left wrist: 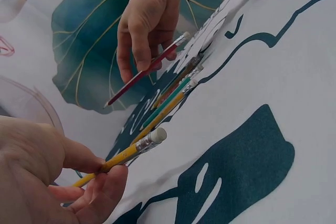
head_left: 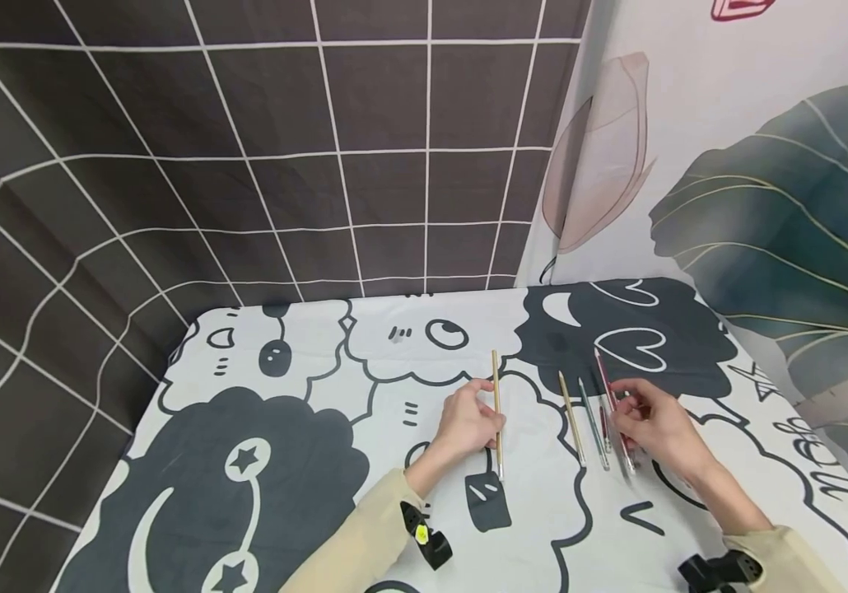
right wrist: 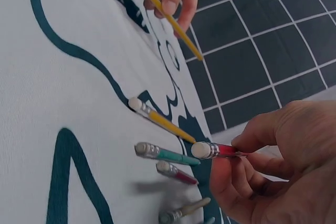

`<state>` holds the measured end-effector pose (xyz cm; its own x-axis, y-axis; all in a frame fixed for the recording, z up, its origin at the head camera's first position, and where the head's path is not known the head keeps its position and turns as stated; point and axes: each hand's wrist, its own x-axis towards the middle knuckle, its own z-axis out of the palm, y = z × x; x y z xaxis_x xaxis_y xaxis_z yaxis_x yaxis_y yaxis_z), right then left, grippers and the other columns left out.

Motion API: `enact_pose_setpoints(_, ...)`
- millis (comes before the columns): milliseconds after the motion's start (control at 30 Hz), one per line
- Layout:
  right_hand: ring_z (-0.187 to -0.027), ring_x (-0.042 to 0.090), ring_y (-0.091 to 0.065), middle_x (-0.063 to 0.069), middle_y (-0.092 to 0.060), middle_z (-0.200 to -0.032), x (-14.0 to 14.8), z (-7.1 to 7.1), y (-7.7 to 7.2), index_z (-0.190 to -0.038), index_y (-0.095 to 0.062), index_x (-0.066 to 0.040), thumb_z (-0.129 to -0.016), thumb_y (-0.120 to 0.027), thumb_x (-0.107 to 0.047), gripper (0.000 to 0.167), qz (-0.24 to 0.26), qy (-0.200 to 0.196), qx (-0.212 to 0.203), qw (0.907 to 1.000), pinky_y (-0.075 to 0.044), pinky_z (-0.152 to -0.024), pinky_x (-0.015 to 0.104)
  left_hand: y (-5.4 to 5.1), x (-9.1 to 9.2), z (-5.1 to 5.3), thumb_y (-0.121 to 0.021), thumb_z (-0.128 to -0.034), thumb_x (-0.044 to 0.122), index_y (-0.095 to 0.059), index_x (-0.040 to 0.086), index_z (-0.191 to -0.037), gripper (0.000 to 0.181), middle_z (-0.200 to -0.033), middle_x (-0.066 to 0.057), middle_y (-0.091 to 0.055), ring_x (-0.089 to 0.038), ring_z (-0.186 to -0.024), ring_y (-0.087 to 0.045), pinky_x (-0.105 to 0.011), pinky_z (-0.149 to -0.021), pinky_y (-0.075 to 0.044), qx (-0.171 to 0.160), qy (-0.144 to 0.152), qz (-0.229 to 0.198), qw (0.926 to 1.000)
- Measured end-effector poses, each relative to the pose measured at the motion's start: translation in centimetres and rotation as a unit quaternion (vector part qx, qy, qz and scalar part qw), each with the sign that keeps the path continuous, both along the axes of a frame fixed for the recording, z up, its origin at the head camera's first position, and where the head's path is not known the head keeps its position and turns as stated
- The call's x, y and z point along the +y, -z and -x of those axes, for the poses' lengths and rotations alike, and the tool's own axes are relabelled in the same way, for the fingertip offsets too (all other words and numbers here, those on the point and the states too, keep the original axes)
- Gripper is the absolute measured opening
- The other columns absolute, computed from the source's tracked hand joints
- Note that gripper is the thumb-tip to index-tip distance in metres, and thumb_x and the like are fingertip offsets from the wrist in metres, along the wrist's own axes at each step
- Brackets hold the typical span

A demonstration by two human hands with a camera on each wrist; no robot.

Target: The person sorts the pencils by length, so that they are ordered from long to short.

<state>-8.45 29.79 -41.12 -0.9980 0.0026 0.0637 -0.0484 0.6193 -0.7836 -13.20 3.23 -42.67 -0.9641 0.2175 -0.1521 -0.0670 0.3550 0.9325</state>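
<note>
My left hand (head_left: 466, 420) pinches a yellow pencil (left wrist: 126, 156) between thumb and fingers, its white eraser end toward me. My right hand (head_left: 657, 424) grips a red pencil (right wrist: 226, 150) near its eraser end, raised a little above the cloth. Between the hands, a second yellow pencil (right wrist: 167, 123) and a green pencil (right wrist: 170, 154) lie side by side. A dark red pencil (right wrist: 181, 173) lies beyond the green one. Below it in the right wrist view is a pale brownish pencil (right wrist: 191, 208) with a dark end, partly cut off from clear sight.
A white cloth with dark cartoon sheep shapes (head_left: 216, 461) covers the table. Behind it hangs a dark curtain with a white grid (head_left: 379, 99). On the right hangs a pale sheet printed with large leaves (head_left: 780, 214).
</note>
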Motion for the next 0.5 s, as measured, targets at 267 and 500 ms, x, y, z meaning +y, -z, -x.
enact_pose_setpoints(267, -0.065, 0.013, -0.051, 0.012, -0.052, -0.088, -1.4, 0.3, 0.1, -0.125, -0.051, 0.011, -0.089, -0.062, 0.011, 0.037, 0.026, -0.012, 0.005, 0.9996, -0.050, -0.051, 0.028, -0.1, -0.3, -0.1, -0.071, -0.0819, -0.007, -0.060, 0.000, -0.126, 0.046, -0.068, 0.001, -0.061, -0.008, -0.040, -0.056, -0.024, -0.043, -0.049, 0.003, 0.002, 0.006, 1.0000)
enact_pose_setpoints(500, -0.066, 0.011, -0.053, 0.015, -0.055, -0.090, -2.3, 0.5, 0.2, -0.127, -0.048, 0.013, -0.087, -0.062, 0.013, 0.041, 0.060, -0.024, -0.004, 0.9979, -0.052, -0.052, 0.028, 0.0, -0.5, 0.0, -0.071, -0.0811, -0.008, -0.061, 0.000, -0.124, 0.044, -0.066, 0.002, -0.061, -0.006, -0.038, -0.054, -0.023, -0.041, -0.048, 0.016, 0.003, 0.005, 0.9999)
